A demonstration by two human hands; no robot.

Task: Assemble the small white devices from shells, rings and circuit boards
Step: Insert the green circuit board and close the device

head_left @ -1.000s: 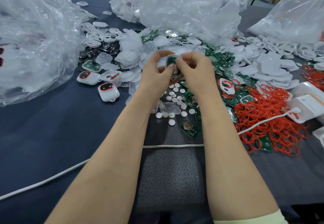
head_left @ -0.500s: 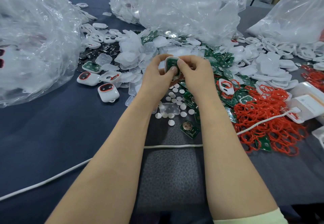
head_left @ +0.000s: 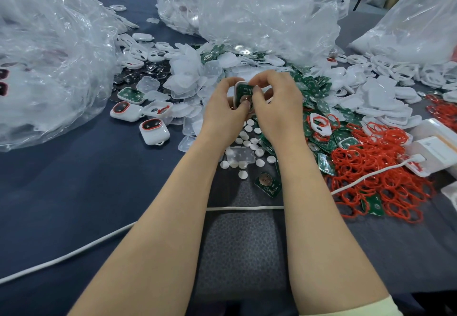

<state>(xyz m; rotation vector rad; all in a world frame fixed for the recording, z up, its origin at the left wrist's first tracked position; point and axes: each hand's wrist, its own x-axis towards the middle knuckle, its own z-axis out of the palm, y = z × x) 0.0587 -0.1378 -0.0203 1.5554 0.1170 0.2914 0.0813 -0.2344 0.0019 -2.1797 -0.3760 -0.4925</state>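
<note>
A white shell with a green circuit board (head_left: pixel 242 93) in it is held up between both hands above the parts pile. My left hand (head_left: pixel 223 112) grips the shell's left side, thumb on its lower edge. My right hand (head_left: pixel 275 104) pinches the board's right edge with thumb and fingers. Loose green circuit boards (head_left: pixel 268 184) lie under and right of the hands. Red rings (head_left: pixel 378 167) are heaped at the right. White shells (head_left: pixel 385 103) are piled behind them. Two closed white devices (head_left: pixel 154 131) with red-ringed windows sit at the left.
Big clear plastic bags (head_left: pixel 49 51) of parts stand at the left, back centre and back right. Small white round pads (head_left: pixel 243 142) are scattered below my hands. A white cable (head_left: pixel 244 208) crosses the dark blue table, running to white boxes (head_left: pixel 435 150) at the right edge.
Both hands stayed together on the shell and board. They dropped slightly toward me, and the board's green face now shows more between the fingers.
</note>
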